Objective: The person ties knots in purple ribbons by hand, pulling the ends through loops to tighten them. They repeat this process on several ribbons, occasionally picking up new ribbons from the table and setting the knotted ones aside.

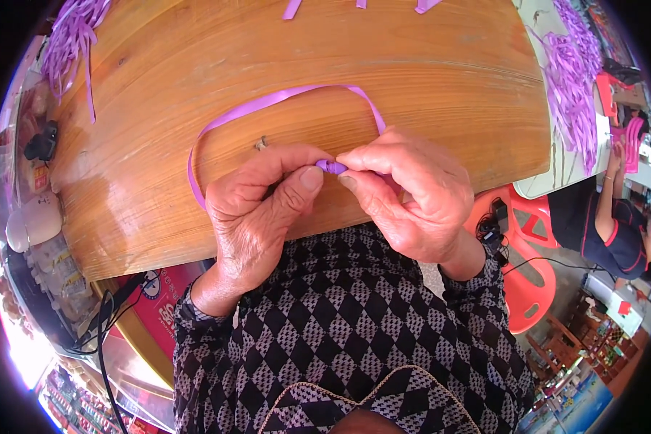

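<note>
A long purple ribbon (pixel 286 95) arcs over the wooden table (pixel 456 94), both its ends running into my hands. Near the table's front edge, my left hand (pixel 267 195) pinches a small knot or fold of it between thumb and forefinger. From the other side my right hand (pixel 416 192) grips the same folded bit with its thumb and forefinger tips. The folded part shows between the two sets of fingertips; the ribbon ends inside my palms are hidden. Just beyond my left knuckles lies a small metallic piece (pixel 261 143), too small to name.
Purple ribbon bundles lie at the far left (pixel 76 40) and on a pale table (pixel 542 184) at right. Ribbon ends (pixel 362 3) show at the far edge. A red plastic chair (pixel 528 289) stands at right, near another person (pixel 607 224). Black cables (pixel 101 340) hang at lower left.
</note>
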A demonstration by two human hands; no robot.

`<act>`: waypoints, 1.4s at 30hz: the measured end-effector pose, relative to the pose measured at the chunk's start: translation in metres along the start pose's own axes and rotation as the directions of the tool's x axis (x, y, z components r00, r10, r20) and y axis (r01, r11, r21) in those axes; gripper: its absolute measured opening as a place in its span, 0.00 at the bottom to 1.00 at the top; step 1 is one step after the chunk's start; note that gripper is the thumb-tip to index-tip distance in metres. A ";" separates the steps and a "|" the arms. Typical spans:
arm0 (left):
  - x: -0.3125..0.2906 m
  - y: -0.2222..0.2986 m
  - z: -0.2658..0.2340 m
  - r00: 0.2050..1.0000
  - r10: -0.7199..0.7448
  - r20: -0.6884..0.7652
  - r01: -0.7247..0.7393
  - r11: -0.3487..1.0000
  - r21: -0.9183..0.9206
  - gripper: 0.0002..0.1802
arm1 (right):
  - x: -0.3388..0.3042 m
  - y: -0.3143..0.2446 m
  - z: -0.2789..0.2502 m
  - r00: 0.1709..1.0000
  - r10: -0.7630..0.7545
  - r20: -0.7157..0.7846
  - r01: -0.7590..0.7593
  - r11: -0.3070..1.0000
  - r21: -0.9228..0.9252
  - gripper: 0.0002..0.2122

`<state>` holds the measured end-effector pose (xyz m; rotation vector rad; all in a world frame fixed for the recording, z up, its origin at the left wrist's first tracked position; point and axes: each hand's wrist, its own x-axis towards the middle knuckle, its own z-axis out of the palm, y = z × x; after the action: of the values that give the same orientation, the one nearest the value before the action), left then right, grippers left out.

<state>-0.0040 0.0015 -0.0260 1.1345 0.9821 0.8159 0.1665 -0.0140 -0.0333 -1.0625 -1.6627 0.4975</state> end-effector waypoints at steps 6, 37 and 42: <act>-0.001 0.002 0.000 0.997 0.073 0.001 -0.072 0.985 0.160 0.08 | 0.002 -0.004 -0.002 0.999 -0.005 0.045 0.005 1.000 -0.007 0.10; 0.004 0.002 0.002 0.746 0.612 0.264 -0.593 0.428 0.682 0.14 | -0.005 -0.004 0.000 0.963 -0.251 0.100 0.266 0.943 -0.200 0.12; 0.010 0.010 -0.007 0.742 0.568 0.357 -0.628 0.402 0.666 0.16 | 0.002 -0.010 -0.001 0.953 -0.229 0.197 0.269 0.941 -0.205 0.16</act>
<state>-0.0072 0.0151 -0.0190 2.3633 0.8498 0.9315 0.1628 -0.0175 -0.0243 -0.9746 -2.0139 0.2374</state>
